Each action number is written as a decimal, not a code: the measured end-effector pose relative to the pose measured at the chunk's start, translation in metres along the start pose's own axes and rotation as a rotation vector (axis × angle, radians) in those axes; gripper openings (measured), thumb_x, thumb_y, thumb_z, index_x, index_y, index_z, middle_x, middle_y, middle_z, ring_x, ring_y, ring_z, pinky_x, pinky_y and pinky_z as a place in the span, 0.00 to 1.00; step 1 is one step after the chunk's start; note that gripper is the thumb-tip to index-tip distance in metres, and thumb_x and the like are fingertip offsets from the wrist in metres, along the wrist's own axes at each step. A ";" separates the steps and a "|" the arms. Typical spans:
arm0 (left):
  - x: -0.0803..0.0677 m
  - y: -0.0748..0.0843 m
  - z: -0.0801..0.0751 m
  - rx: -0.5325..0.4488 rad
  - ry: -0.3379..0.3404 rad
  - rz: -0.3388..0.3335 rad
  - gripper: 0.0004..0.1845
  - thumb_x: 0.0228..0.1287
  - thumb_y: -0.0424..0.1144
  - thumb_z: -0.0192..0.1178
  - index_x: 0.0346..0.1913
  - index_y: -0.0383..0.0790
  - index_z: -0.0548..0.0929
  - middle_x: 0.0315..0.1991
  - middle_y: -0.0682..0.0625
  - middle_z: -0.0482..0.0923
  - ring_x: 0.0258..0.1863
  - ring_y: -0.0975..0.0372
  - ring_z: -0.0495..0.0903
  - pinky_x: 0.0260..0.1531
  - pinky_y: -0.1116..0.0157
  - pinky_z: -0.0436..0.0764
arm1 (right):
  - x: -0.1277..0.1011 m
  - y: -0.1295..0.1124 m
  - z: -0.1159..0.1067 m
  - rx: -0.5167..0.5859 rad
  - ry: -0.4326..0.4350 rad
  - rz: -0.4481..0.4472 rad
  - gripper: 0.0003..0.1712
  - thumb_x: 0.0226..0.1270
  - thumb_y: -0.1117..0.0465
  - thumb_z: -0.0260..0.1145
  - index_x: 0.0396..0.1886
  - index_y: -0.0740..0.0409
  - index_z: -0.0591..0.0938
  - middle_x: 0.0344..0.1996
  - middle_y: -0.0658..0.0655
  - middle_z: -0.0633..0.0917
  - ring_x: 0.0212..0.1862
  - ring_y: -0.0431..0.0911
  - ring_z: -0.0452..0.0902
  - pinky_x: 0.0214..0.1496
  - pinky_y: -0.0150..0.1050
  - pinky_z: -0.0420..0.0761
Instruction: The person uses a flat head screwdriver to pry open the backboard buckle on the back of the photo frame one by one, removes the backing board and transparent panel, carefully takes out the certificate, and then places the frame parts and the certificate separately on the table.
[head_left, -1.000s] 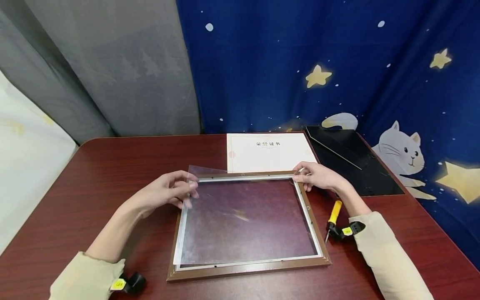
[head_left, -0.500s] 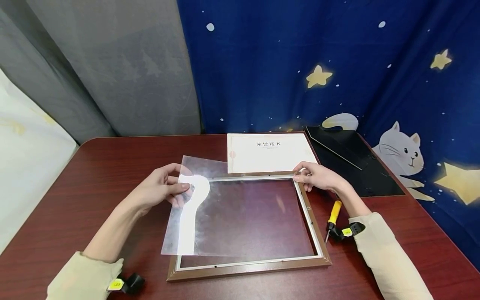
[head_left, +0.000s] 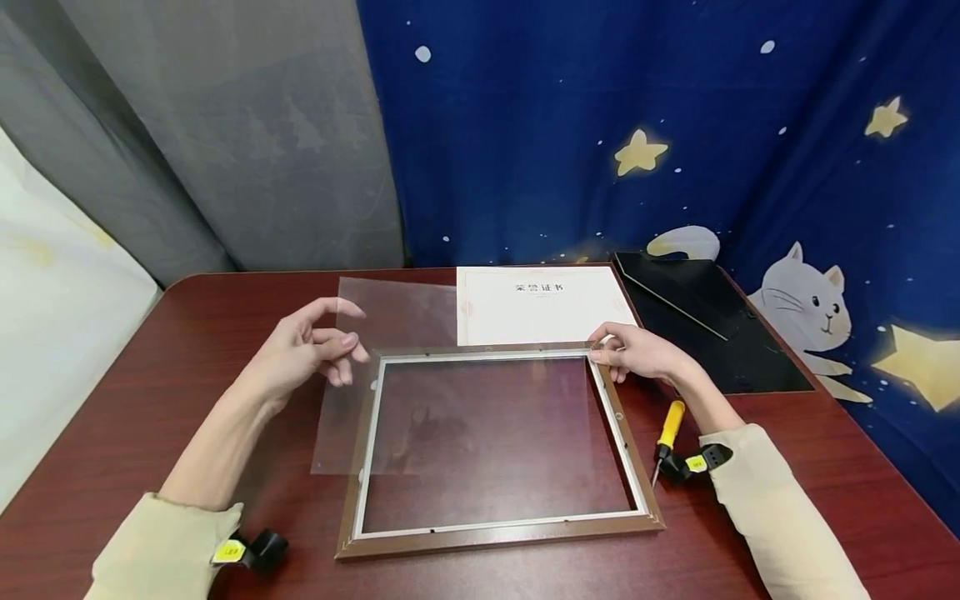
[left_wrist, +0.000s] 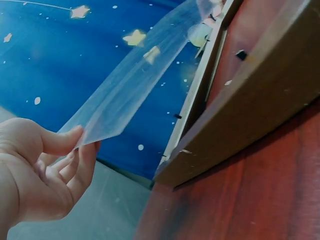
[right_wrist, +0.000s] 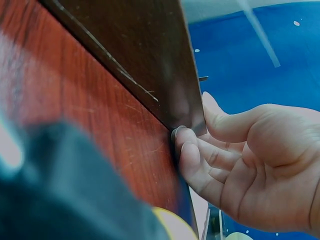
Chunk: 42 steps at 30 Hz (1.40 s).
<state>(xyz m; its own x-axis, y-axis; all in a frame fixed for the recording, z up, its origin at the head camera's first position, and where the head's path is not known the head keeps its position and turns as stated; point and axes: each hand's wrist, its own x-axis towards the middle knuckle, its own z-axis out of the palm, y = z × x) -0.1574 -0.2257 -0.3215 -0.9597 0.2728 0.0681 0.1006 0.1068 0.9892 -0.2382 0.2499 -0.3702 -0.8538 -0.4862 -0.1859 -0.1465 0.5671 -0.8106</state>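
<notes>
A clear plastic sheet (head_left: 405,312) is held up at a tilt over the left and far part of a brown picture frame (head_left: 502,538). My left hand (head_left: 288,358) pinches the sheet's left edge; in the left wrist view, thumb and fingers meet on the sheet (left_wrist: 125,95), which stands off the frame (left_wrist: 240,105). The frame lies on the table with its white inner rim up. At its far right corner my right hand (head_left: 637,350) grips the frame. In the right wrist view, thumb and curled fingers of that hand (right_wrist: 265,160) take the corner between them.
Behind the frame lies a white certificate (head_left: 540,312) with printed characters. A black backing board (head_left: 750,358) is at the far right. Next to the right wrist lies a yellow-handled screwdriver (head_left: 672,423). The dark red table (head_left: 120,433) meets curtains at the back.
My left hand has raised the plastic sheet and shifted it left and away, out of the frame opening. The right hand and the frame have stayed in place.
</notes>
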 end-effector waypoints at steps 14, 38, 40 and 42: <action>0.011 0.014 -0.031 -0.165 0.406 0.255 0.13 0.72 0.23 0.55 0.54 0.38 0.75 0.24 0.44 0.85 0.13 0.60 0.78 0.15 0.72 0.77 | -0.002 0.001 0.001 0.009 0.017 0.008 0.17 0.75 0.64 0.63 0.54 0.73 0.73 0.24 0.56 0.80 0.23 0.47 0.77 0.29 0.37 0.82; 0.043 0.012 -0.095 -0.086 0.785 0.238 0.23 0.72 0.18 0.45 0.59 0.43 0.77 0.16 0.51 0.78 0.10 0.66 0.75 0.11 0.75 0.72 | -0.001 0.003 0.002 0.017 0.020 0.023 0.16 0.76 0.63 0.63 0.53 0.71 0.73 0.24 0.55 0.80 0.23 0.46 0.76 0.29 0.37 0.82; 0.043 0.010 -0.101 -0.063 0.780 0.198 0.23 0.72 0.19 0.45 0.61 0.43 0.76 0.17 0.52 0.77 0.10 0.67 0.75 0.12 0.75 0.73 | -0.002 0.002 0.001 0.015 0.019 0.022 0.16 0.76 0.63 0.62 0.53 0.72 0.73 0.24 0.55 0.80 0.23 0.47 0.76 0.29 0.37 0.82; 0.043 0.008 -0.107 -0.032 0.768 0.153 0.24 0.73 0.20 0.44 0.65 0.42 0.73 0.18 0.53 0.77 0.11 0.67 0.75 0.13 0.75 0.74 | -0.002 0.001 0.001 0.018 0.021 0.029 0.16 0.76 0.64 0.62 0.53 0.71 0.73 0.24 0.55 0.80 0.23 0.47 0.76 0.29 0.37 0.82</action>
<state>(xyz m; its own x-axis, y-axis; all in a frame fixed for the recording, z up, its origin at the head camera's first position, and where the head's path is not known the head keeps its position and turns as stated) -0.2262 -0.3149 -0.2971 -0.8498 -0.4567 0.2633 0.2499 0.0908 0.9640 -0.2360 0.2511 -0.3713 -0.8678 -0.4559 -0.1978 -0.1127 0.5682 -0.8151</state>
